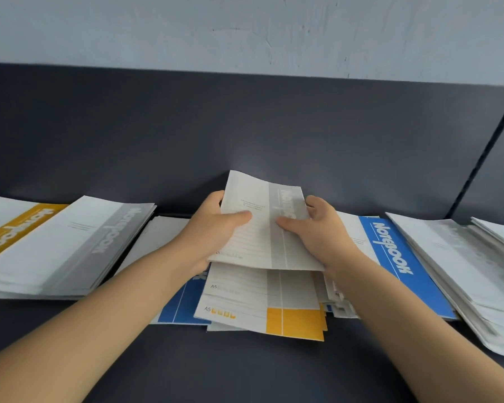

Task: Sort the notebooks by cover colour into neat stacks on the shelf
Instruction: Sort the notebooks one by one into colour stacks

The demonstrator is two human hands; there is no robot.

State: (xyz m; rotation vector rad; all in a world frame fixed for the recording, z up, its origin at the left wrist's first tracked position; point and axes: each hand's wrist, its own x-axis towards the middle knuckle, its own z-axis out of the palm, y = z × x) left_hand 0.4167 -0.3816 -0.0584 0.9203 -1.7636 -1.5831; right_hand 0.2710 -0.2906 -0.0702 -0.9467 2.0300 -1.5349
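You have the grey notebook (262, 225) gripped by both sides: your left hand (213, 228) clamps its left edge with the thumb flat on the cover, and your right hand (317, 231) does the same on the right edge. It hangs tilted just above the mixed pile (274, 303) at the middle of the shelf (245, 367). The likely step is carrying it to a grey stack, and 2 are showing: the left grey stack (70, 245) and the right grey stack (463, 257). Pick 1 and stay with it, or the colour ends up split. The cover bows between your hands, so support it from beneath as you move, turn the grey band to match the top cover, and square the edges before you let go. Lift it clear, since a dragged corner could shift the yellow notebook (294, 321) lying fanned out in the pile. Your fingers under the cover are hidden, so I cannot tell whether you hold 1 notebook or several. The lower covers of every stack are out of sight. The yellow cover (15, 228) far left is cut off by the frame, as is a yellow sliver at the far right, and the blue notebook (396, 251) is partly covered by your right arm.
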